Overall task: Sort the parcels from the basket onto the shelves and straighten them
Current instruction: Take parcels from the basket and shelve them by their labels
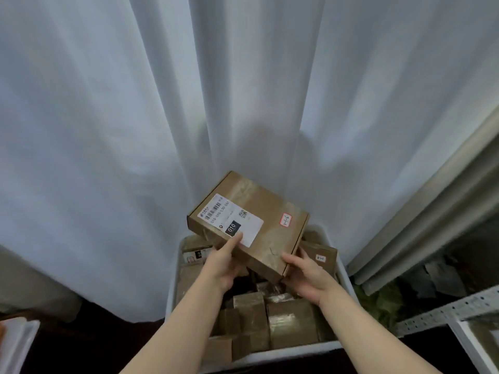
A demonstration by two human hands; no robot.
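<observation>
Parcel (251, 225) in both hands, above basket (343, 268)

parcel (251, 225): matt brown cardboard, glossy tape | basket (343, 268): smooth white plastic | curtain (108, 130): cloth

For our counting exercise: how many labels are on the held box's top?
2: a large white label under the left hand's thumb and a small red-edged label by the right edge. The box's other faces are hidden.
</observation>
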